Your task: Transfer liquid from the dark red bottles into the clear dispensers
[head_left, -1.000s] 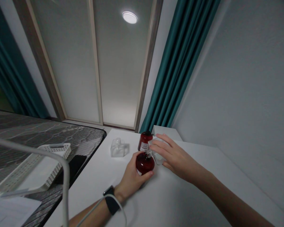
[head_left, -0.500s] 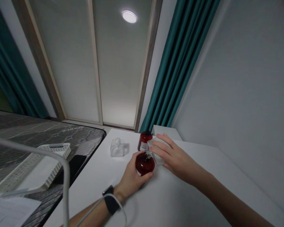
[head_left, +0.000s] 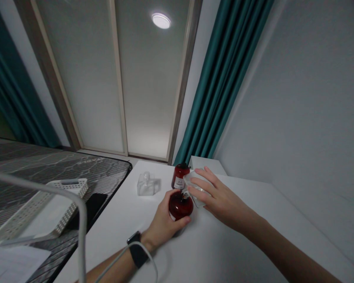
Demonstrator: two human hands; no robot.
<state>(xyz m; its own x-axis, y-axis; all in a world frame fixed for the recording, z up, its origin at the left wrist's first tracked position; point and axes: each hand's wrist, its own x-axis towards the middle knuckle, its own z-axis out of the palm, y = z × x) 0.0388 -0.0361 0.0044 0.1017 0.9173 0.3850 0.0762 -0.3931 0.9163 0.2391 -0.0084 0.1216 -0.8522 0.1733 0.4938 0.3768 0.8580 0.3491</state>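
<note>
My left hand [head_left: 168,216] is wrapped round a dark red bottle [head_left: 181,206] without its pump, low over the white table. In my right hand [head_left: 214,192] a clear bottle [head_left: 196,182] is gripped, tilted so that its neck meets the mouth of the red bottle. Whether liquid flows between them is too small to tell. Just behind stands a second dark red bottle [head_left: 180,177] with a black top and a white label. To the left, a clear square bottle or stopper-topped container [head_left: 146,184] sits upright on the table.
The white table [head_left: 218,251] runs along the wall at right. At left, a white perforated basket [head_left: 60,226] and a black flat object [head_left: 96,202] lie on a grey patterned surface. A white cable [head_left: 82,224] crosses the near left, over my left wrist.
Little differs. The clear bottle in my right hand has shifted slightly in its tilt; my left hand and the red bottle stay nearly where they were.
</note>
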